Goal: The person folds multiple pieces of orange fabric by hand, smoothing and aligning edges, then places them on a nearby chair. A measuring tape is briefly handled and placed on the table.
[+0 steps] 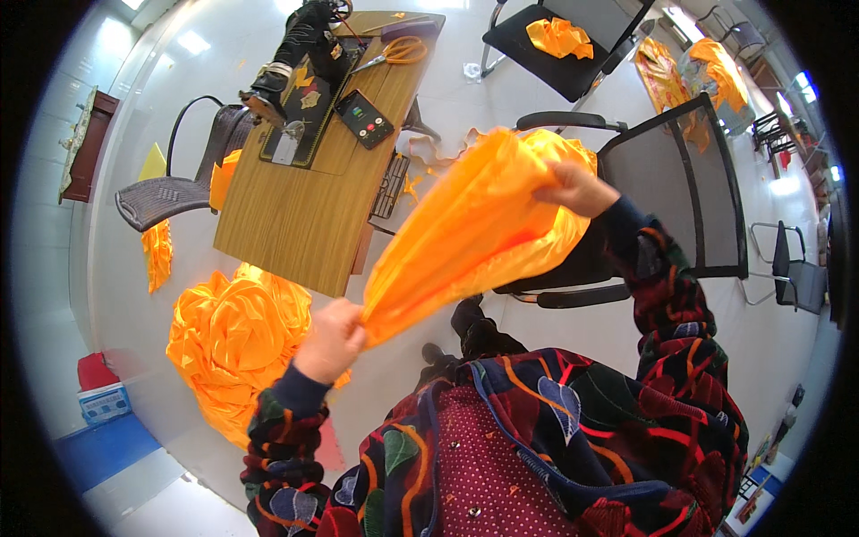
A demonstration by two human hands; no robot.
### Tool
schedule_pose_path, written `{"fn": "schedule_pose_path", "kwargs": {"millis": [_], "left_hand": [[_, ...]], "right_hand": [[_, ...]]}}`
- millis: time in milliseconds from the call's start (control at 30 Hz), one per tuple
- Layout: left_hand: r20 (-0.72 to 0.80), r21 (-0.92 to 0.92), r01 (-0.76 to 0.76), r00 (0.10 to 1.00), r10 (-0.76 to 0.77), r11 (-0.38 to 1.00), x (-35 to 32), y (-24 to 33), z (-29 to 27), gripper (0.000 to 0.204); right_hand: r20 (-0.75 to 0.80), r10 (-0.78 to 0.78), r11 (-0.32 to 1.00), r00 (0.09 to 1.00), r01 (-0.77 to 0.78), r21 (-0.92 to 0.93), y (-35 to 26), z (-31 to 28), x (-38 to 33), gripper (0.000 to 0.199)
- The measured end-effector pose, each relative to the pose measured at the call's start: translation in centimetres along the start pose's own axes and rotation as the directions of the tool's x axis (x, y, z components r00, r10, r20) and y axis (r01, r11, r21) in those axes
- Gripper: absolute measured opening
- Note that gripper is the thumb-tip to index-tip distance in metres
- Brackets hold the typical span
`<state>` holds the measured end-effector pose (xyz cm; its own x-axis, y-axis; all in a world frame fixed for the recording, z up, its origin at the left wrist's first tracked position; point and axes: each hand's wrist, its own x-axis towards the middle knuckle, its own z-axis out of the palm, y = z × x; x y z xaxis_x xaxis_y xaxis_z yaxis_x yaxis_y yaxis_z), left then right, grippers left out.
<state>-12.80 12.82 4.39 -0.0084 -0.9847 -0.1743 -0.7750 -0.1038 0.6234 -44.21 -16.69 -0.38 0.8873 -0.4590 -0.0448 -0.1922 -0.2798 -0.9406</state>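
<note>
A shiny orange cloth (470,233) is stretched in the air between my two hands, in front of my body. My left hand (331,340) is closed on its lower left corner, near the front end of the table. At the upper right edge of the cloth, my right hand (578,190) pinches the fabric, close to a black mesh chair. Between the hands the cloth hangs in loose folds and covers part of that chair's seat. A large heap of the same orange cloth (242,336) lies to the left, below the table.
The wooden table (295,219) holds a black sewing machine (295,54), orange-handled scissors (403,51) and a phone (365,119). A mesh chair (667,192) stands at my right, another chair (170,199) left of the table. Orange cloth (560,38) lies on a far chair.
</note>
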Motion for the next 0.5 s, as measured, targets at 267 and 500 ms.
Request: {"fn": "schedule_pose_path", "kwargs": {"millis": [267, 500], "left_hand": [[-0.569, 0.037, -0.06, 0.819, 0.07, 0.998, -11.5, 3.3, -13.7, 0.006], [-0.844, 0.21, 0.141, 0.526, 0.106, 0.968, -20.9, 4.7, -26.5, 0.035]], "right_hand": [[0.01, -0.34, 0.925, 0.94, 0.336, -0.175, -24.8, 1.1, -1.1, 0.033], [-0.04, -0.643, 0.683, 0.765, 0.549, -0.481, -38.1, 5.3, -1.4, 0.033]]}}
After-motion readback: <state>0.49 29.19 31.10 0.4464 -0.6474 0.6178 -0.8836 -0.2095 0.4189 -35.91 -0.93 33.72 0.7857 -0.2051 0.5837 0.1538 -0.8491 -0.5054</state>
